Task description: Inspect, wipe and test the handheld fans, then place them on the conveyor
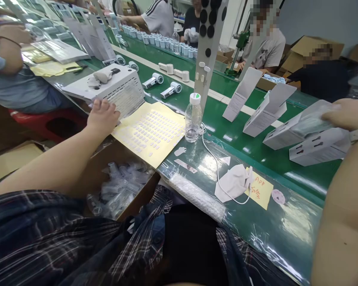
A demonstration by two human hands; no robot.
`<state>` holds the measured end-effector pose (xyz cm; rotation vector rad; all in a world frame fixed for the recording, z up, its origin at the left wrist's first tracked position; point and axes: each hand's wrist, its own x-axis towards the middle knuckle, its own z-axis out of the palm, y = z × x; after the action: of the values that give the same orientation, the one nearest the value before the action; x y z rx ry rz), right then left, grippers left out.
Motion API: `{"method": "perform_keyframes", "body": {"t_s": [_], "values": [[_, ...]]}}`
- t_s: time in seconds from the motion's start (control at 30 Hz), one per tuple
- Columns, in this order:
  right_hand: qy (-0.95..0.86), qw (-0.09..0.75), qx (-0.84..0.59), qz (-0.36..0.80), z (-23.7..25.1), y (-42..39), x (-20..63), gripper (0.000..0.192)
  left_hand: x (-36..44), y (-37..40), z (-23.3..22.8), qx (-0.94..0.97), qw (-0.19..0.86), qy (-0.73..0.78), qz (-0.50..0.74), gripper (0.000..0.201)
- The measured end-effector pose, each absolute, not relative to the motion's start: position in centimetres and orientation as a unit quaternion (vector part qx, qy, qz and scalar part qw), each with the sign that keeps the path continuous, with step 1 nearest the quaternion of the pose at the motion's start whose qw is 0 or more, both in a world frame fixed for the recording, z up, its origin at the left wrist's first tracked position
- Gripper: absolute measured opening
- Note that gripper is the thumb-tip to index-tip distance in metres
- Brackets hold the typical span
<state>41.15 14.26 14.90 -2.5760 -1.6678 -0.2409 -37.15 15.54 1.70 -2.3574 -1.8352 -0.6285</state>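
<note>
My right hand (pixel 347 114) is at the right edge, closed on a clear plastic bag (pixel 313 119); what the bag contains is unclear. The bag lies over an upright white box (pixel 283 133), with another white box (pixel 318 147) just in front. My left hand (pixel 104 116) has its fingers curled beside a yellow sheet of small pale stickers (pixel 150 131). Anything inside those fingers is hidden. Close behind it stands a white slotted metal case (pixel 107 85) with a crumpled pale item on top.
A water bottle (pixel 193 119) stands by a perforated post (pixel 208 47). A white cable (pixel 211 155) runs to a face mask (pixel 234 182). Below the sheet, a carton (pixel 137 200) holds clear plastic pieces. Handheld devices (pixel 171 90) lie on the green belt (pixel 214 131). Co-workers sit around.
</note>
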Motion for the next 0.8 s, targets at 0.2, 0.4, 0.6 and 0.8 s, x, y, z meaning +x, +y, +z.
{"method": "perform_keyframes", "body": {"t_s": [0.2, 0.4, 0.6, 0.8], "values": [[-0.514, 0.136, -0.844, -0.068, 12.4, 14.6, 41.4, 0.099, -35.5, 14.3, 4.2, -0.754, 0.021, -0.618, -0.223, 0.055], [-0.511, 0.165, -0.836, -0.108, 7.0, 12.5, 39.2, 0.049, -34.0, 12.7, 8.7, -0.714, 0.093, -0.635, -0.280, 0.077], [-0.521, 0.200, -0.808, -0.190, 7.7, 7.5, 38.3, 0.053, -29.7, 8.7, 13.5, -0.593, 0.103, -0.743, -0.292, 0.034], [-0.408, 0.222, -0.859, -0.213, 4.9, -8.9, 42.4, 0.050, -19.1, 7.4, 9.4, -0.701, -0.092, -0.665, -0.240, 0.026]]}}
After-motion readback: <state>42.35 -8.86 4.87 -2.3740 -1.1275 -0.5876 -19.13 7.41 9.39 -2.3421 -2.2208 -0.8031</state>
